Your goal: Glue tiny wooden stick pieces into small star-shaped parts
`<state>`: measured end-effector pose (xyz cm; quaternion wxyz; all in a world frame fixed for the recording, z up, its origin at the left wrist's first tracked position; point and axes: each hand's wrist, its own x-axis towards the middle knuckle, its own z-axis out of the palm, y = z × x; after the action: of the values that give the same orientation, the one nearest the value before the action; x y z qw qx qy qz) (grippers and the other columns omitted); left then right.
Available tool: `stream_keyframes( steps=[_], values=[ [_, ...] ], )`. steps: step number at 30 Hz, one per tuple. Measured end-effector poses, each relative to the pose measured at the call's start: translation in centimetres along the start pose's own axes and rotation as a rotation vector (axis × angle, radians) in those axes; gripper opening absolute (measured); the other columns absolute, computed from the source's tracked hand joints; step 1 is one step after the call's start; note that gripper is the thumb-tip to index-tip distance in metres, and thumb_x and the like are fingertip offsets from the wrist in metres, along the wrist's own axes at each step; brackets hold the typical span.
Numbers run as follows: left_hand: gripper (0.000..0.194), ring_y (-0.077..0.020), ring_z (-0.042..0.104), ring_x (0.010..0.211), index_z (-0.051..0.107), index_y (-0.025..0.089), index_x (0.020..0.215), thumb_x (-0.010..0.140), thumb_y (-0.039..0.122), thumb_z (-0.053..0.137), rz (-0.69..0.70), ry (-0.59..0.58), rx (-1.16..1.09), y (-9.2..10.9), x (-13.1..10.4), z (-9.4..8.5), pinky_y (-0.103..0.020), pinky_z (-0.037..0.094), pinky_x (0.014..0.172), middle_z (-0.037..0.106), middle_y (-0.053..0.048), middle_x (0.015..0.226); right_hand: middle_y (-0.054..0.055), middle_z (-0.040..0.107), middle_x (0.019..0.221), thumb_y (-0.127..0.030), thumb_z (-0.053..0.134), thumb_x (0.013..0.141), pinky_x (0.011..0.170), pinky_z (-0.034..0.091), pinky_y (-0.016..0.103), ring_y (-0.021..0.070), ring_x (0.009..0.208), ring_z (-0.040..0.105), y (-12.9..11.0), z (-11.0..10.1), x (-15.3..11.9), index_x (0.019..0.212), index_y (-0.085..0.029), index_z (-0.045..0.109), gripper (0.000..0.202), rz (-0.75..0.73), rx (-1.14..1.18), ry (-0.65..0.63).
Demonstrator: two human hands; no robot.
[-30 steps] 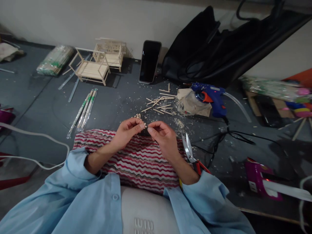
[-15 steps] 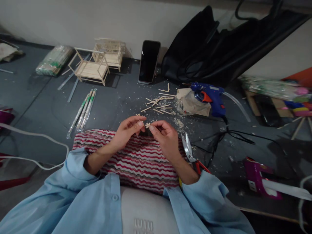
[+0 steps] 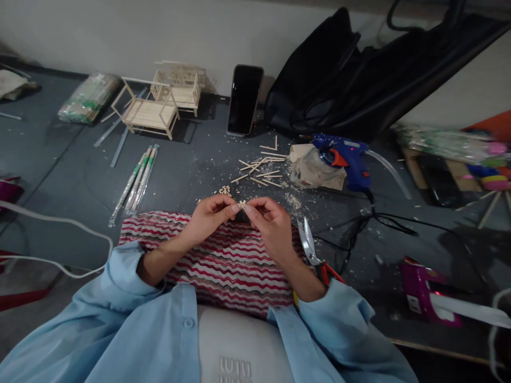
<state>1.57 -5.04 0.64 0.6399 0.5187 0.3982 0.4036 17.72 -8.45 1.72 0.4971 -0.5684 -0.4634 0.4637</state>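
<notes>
Above the near table edge, a tiny cluster of pale wooden bits (image 3: 242, 204) sits between my fingertips. My right hand (image 3: 271, 223) pinches it from the right between thumb and forefinger. From the other side my left hand (image 3: 209, 217) meets it, thumb and forefinger closed together at its edge. Just beyond the left fingers lies a small heap of short cut wooden pieces (image 3: 225, 190). Thin wooden sticks (image 3: 255, 166) are scattered farther back. A red and white striped cloth (image 3: 223, 266) lies under my forearms.
A blue glue gun (image 3: 353, 159) rests on the right, its cord (image 3: 357, 226) trailing forward. Pruning shears (image 3: 309, 242) lie beside my right wrist. Two small stick-built chairs (image 3: 149, 114), wrapped sticks (image 3: 136, 183) and a propped phone (image 3: 245, 101) stand farther back.
My left fingers have drawn down and closed in on the small wooden cluster, uncovering the heap of cut pieces behind them. My right hand has stayed nearly still.
</notes>
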Motion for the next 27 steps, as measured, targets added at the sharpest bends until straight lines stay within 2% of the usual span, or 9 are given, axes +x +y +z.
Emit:
stream_keyframes(
  steps=[9, 11, 14, 17, 19, 21, 24, 27],
  values=[
    [0.025, -0.0102, 0.043, 0.063, 0.064, 0.016, 0.074, 0.082, 0.039, 0.067, 0.057, 0.046, 0.051, -0.1, -0.2, -0.3, -0.023, 0.036, 0.059, 0.054, 0.002, 0.067, -0.005, 0.055, 0.059, -0.036, 0.071, 0.081, 0.054, 0.040, 0.024, 0.0102, 0.053, 0.047, 0.0, 0.0, -0.1, 0.079, -0.021, 0.066, 0.016, 0.016, 0.029, -0.011],
    [0.022, -0.0100, 0.042, 0.062, 0.061, 0.016, 0.070, 0.083, 0.033, 0.063, 0.075, 0.108, 0.033, -0.1, 0.0, -0.4, -0.023, 0.034, 0.059, 0.050, 0.002, 0.064, -0.005, 0.055, 0.059, -0.035, 0.071, 0.081, 0.052, 0.039, 0.023, 0.0098, 0.052, 0.046, 0.1, 0.0, 0.0, 0.080, -0.021, 0.065, 0.015, 0.014, 0.053, 0.010],
    [0.028, -0.0090, 0.032, 0.055, 0.046, 0.018, 0.057, 0.082, 0.025, 0.057, 0.084, 0.256, -0.104, 0.1, 0.5, -0.5, -0.024, 0.029, 0.055, 0.037, 0.005, 0.055, -0.004, 0.060, 0.065, -0.034, 0.071, 0.081, 0.053, 0.041, 0.024, 0.0103, 0.054, 0.049, 0.1, -0.1, 0.2, 0.083, -0.022, 0.066, 0.014, -0.029, 0.036, 0.046],
    [0.037, -0.0082, 0.025, 0.050, 0.035, 0.019, 0.052, 0.082, 0.027, 0.056, 0.043, 0.309, -0.214, 0.3, 0.8, -0.5, -0.025, 0.027, 0.052, 0.027, 0.006, 0.051, -0.002, 0.066, 0.074, -0.031, 0.070, 0.081, 0.060, 0.046, 0.025, 0.0119, 0.062, 0.056, -0.2, -0.2, 0.1, 0.085, -0.022, 0.068, 0.010, -0.118, -0.042, 0.059],
    [0.041, -0.0078, 0.026, 0.049, 0.039, 0.018, 0.052, 0.085, 0.035, 0.058, 0.012, 0.281, -0.218, 0.4, 0.8, -0.5, -0.024, 0.026, 0.051, 0.029, 0.006, 0.050, -0.001, 0.068, 0.079, -0.027, 0.070, 0.082, 0.066, 0.048, 0.026, 0.0128, 0.069, 0.060, -0.3, -0.3, 0.0, 0.084, -0.022, 0.068, 0.005, -0.198, -0.111, 0.062],
    [0.038, -0.0073, 0.031, 0.050, 0.050, 0.017, 0.058, 0.085, 0.040, 0.062, -0.007, 0.225, -0.236, 0.4, 0.6, -0.3, -0.023, 0.027, 0.051, 0.036, 0.005, 0.052, -0.001, 0.068, 0.081, -0.023, 0.069, 0.083, 0.070, 0.049, 0.026, 0.0131, 0.073, 0.061, -0.4, -0.3, -0.1, 0.084, -0.023, 0.069, 0.001, -0.271, -0.160, 0.056],
    [0.025, -0.0082, 0.045, 0.057, 0.066, 0.015, 0.078, 0.081, 0.040, 0.070, -0.072, 0.103, -0.336, 0.4, 0.3, -0.1, -0.021, 0.033, 0.052, 0.053, 0.001, 0.064, -0.001, 0.067, 0.084, -0.021, 0.069, 0.084, 0.069, 0.048, 0.026, 0.0129, 0.074, 0.061, -0.3, -0.4, -0.1, 0.086, -0.023, 0.070, 0.003, -0.344, -0.193, 0.031],
    [0.029, -0.0112, 0.054, 0.064, 0.072, 0.014, 0.087, 0.080, 0.042, 0.071, -0.152, -0.030, -0.433, 0.6, 0.1, 0.0, -0.022, 0.040, 0.055, 0.062, -0.003, 0.070, 0.000, 0.067, 0.085, -0.019, 0.069, 0.085, 0.068, 0.049, 0.026, 0.0134, 0.075, 0.062, -0.3, -0.5, -0.2, 0.087, -0.024, 0.070, 0.006, -0.404, -0.224, 0.006]
  ],
)
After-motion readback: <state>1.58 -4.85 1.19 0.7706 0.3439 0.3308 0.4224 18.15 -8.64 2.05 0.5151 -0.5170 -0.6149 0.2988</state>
